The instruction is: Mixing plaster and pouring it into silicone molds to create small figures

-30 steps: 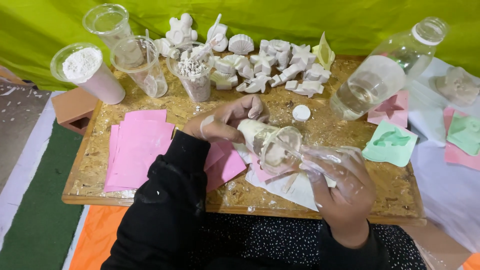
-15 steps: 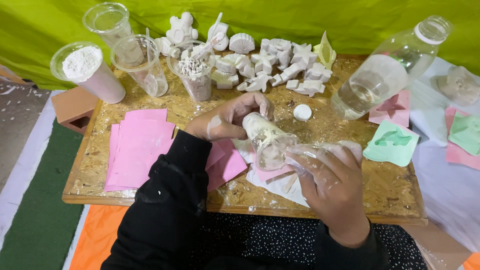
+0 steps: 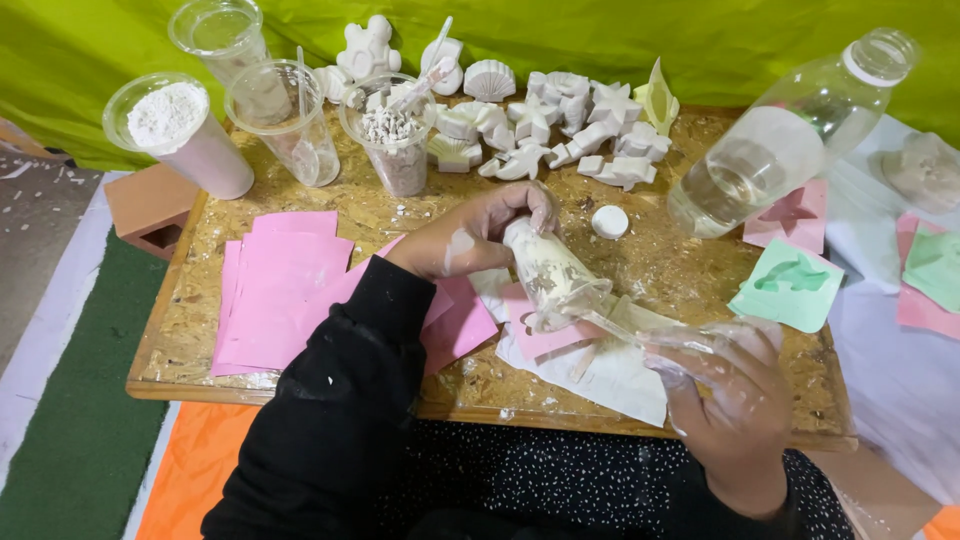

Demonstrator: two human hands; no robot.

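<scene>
My left hand (image 3: pixel 468 238), smeared with white plaster, grips the base of a clear plastic cup (image 3: pixel 552 278). The cup is tipped on its side over the wooden board (image 3: pixel 330 215), is coated inside with white residue, and its mouth faces right. My right hand (image 3: pixel 732 405), near the board's front right edge, holds a clear plastic stirrer (image 3: pixel 640 325) whose tip reaches the cup's mouth. Under the cup lie a pink sheet and a white paper (image 3: pixel 610 375).
Along the back stand a cup of white powder (image 3: pixel 175 125), two clear cups, a cup of plaster bits (image 3: pixel 393 135) and several white plaster figures (image 3: pixel 540 125). At the right are a tilted water bottle (image 3: pixel 780 140), a white cap (image 3: pixel 609 221) and green (image 3: pixel 790 285) and pink moulds. Pink sheets (image 3: pixel 285 290) lie at the left.
My right hand has drawn back to the right and slightly toward me with the stirrer. The left hand and cup stay almost where they were.
</scene>
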